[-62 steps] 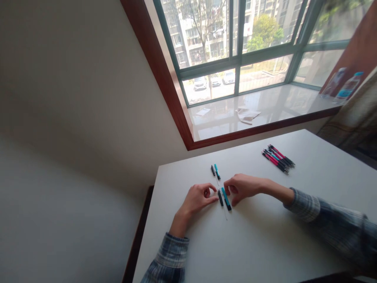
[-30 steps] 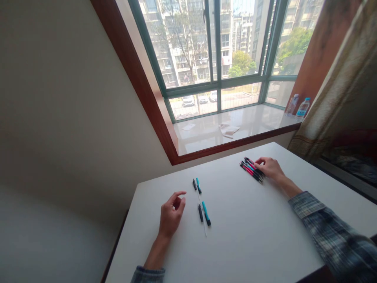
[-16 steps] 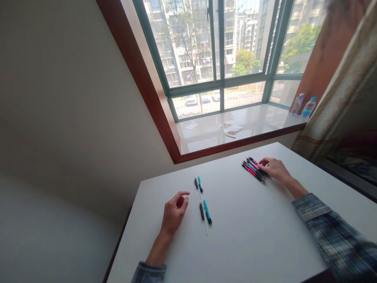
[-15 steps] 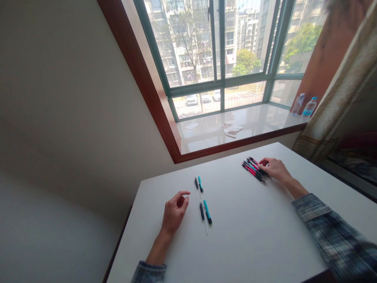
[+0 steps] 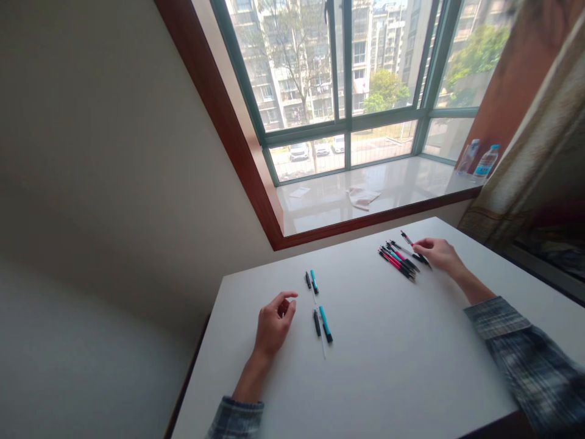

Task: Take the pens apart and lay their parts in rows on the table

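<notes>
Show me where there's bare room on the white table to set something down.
Widest: the table between the near pen parts and the right sleeve. Another: between the far pen parts and the pen bundle. It's crowded around the bundle, where the right hand holds a single pen, and tight between the left hand and the pen parts.

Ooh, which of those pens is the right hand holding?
The rightmost pen of the farther bunch, pinched by the right hand. Its top end sits a little apart, while the other pens lie bunched to its left.
</notes>
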The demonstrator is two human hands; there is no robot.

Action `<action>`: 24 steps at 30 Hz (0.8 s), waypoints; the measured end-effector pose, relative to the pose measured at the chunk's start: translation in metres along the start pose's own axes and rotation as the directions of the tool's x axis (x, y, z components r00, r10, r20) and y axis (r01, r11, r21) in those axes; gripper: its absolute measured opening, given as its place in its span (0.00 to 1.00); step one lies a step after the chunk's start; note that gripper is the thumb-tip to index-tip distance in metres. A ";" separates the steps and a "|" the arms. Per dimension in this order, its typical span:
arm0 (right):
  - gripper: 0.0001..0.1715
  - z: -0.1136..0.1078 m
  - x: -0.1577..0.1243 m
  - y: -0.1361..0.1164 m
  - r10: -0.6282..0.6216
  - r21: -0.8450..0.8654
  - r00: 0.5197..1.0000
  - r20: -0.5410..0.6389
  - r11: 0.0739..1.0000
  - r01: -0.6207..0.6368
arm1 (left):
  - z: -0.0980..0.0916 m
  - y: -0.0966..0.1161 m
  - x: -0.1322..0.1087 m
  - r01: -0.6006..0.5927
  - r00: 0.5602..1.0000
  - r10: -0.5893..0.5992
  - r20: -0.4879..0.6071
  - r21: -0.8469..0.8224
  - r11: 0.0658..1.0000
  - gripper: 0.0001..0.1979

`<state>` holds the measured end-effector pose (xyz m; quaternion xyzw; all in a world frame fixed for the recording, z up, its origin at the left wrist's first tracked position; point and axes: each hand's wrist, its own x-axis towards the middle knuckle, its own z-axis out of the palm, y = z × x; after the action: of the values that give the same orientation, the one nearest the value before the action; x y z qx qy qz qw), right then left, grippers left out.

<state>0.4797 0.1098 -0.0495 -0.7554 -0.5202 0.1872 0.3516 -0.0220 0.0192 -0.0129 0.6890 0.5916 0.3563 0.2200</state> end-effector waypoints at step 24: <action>0.19 0.092 -0.137 -0.120 -0.224 0.738 0.706 0.672 0.284 -0.612 | 0.029 0.047 -0.010 -0.229 0.973 0.230 0.010 0.130 0.965 0.21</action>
<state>0.2886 0.0400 -0.0366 -0.3396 -0.2874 0.7560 0.4802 0.0307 0.0037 0.0003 0.7648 0.5303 0.3420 0.1303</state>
